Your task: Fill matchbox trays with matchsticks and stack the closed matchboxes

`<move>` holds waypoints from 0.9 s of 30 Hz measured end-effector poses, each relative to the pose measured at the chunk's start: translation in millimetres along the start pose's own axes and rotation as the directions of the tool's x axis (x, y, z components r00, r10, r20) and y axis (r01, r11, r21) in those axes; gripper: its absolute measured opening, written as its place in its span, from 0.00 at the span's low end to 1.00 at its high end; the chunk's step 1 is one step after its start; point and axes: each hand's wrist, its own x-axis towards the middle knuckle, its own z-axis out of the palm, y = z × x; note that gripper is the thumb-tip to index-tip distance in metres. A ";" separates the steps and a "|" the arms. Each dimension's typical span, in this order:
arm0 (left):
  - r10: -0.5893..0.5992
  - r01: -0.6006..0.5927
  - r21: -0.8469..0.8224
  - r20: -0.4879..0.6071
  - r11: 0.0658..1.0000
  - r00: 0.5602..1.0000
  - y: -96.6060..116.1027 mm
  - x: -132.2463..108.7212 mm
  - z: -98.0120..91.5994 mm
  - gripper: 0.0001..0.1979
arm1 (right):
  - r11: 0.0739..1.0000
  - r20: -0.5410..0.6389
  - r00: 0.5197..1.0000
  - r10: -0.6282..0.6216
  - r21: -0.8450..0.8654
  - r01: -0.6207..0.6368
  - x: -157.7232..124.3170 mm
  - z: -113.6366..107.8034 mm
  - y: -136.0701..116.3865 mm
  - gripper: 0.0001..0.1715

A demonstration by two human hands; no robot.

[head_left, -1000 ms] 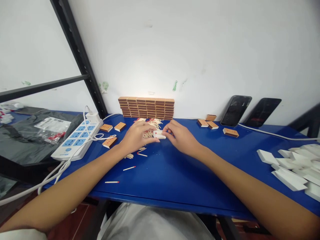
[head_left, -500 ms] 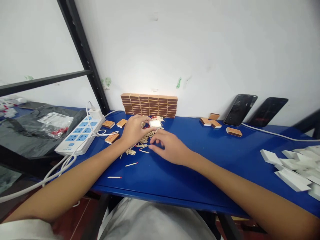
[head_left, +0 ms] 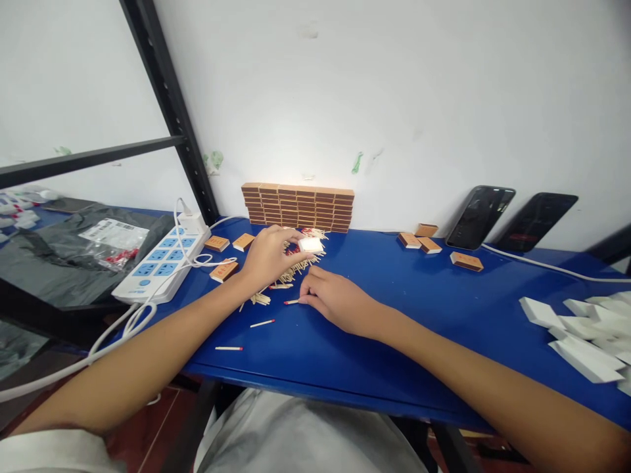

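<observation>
Now held the tray in a half-curled left hand over the pile, pinched a match by its tail in a nearly closed right hand, just nearside of the pile! Looked light, stiff, snappable, best gripped mid-stick.

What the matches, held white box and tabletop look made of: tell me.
Matches: probably bare wood, pale sticks with coated red heads.
White box: likely card, flat-faced; brightness hides its finish.
Tabletop: glossy blue, perhaps painted metal or laminate, going by the soft sheen.
</observation>
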 end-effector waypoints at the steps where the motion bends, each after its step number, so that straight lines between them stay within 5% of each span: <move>1: 0.015 -0.015 -0.002 0.015 1.000 1.000 -0.5 -0.2 0.6 0.17 | 1.000 -0.010 1.000 -0.002 -0.015 0.002 -2.2 -3.9 2.3 0.06; 7: 0.117 -0.112 -0.063 0.096 0.992 0.988 -1.9 -1.6 6.2 0.20 | 0.988 -0.241 0.970 0.027 -0.144 -0.064 -7.6 -32.0 35.1 0.06; 11: 0.169 -0.158 -0.144 0.065 0.977 0.983 2.9 -3.7 5.8 0.21 | 0.980 -0.291 0.954 0.068 -0.158 -0.118 -4.7 -35.6 50.0 0.06; 21: 0.127 -0.122 -0.087 0.051 0.989 0.991 2.9 -2.7 4.8 0.18 | 1.000 -0.460 0.888 -0.010 -0.024 -0.002 1.1 -21.8 30.4 0.05; 23: 0.078 -0.075 -0.064 0.042 0.995 0.996 1.3 -1.7 4.4 0.14 | 0.997 -0.438 0.898 -0.044 0.034 0.065 1.6 -12.8 13.2 0.05; 27: 0.007 -0.005 -0.083 0.019 0.997 1.000 -1.5 -0.1 3.2 0.16 | 0.978 -0.155 0.981 -0.120 0.151 0.144 3.3 6.4 -23.1 0.06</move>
